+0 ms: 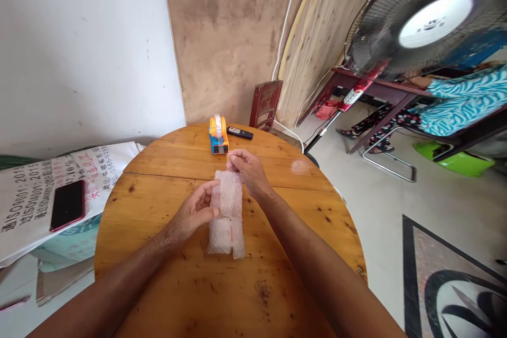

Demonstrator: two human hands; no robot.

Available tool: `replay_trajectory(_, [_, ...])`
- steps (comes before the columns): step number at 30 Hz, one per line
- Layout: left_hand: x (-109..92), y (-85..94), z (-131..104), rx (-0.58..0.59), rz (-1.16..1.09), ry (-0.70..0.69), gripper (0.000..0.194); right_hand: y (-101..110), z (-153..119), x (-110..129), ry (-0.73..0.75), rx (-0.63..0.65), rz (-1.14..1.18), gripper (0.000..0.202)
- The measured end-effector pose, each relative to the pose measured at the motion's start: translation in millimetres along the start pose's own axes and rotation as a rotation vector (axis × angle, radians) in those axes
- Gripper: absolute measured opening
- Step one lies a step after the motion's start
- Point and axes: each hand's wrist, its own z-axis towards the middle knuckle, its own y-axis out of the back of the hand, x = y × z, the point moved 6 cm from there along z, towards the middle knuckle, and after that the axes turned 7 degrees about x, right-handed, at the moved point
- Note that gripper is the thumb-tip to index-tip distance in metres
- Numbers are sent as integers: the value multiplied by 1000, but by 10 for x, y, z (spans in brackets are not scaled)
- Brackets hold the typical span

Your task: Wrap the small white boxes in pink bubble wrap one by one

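Observation:
A bubble wrap packet (225, 222), folded flat and clear, lies lengthwise on the round wooden table (158, 253). My left hand (197, 206) is at its left edge, thumb and index fingertip touching the wrap, the fingers apart and loosely curved. Just beyond the packet's far end, my right hand (247, 169) is closed in a pinch; whatever is between the fingertips is too small to make out. An orange and blue tape dispenser (218, 134) with a roll of clear tape stands right behind that hand, its cutting edge facing me.
A black remote-like device (240, 133) lies beside the dispenser. Left of the table, a phone (68, 205) rests on printed white sacking (106, 169). A wooden chair (266, 103) stands behind the table. To the right are a running fan (435, 21) and a seated person (463, 97).

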Motion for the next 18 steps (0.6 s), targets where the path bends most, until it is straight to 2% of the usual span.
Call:
replay_trajectory(4, [-7, -2, 32, -12, 19, 117, 56, 198, -42, 67, 44, -116, -125, 22])
replay_trajectory(7, [-52, -22, 79, 24, 17, 196, 55, 345, -258, 212, 91, -183, -224, 17])
replay_trajectory(8, [-71, -21, 103, 31, 21, 206, 55, 337, -350, 244, 77, -140, -276, 16])
replay_trajectory(11, [-106, 14, 193, 17, 61, 184, 50, 168, -628, 225, -32, 99, -409, 29])
replay_trajectory(13, [-88, 33, 243, 8, 72, 166, 49, 88, -762, 206, -45, 113, -570, 30])
replay_trajectory(15, [-43, 31, 270, 17, 43, 154, 49, 49, -822, 177, -50, 64, -714, 32])
replay_trajectory(18, [14, 24, 274, 23, -19, 114, 47, 29, -825, 118, -80, 38, -805, 45])
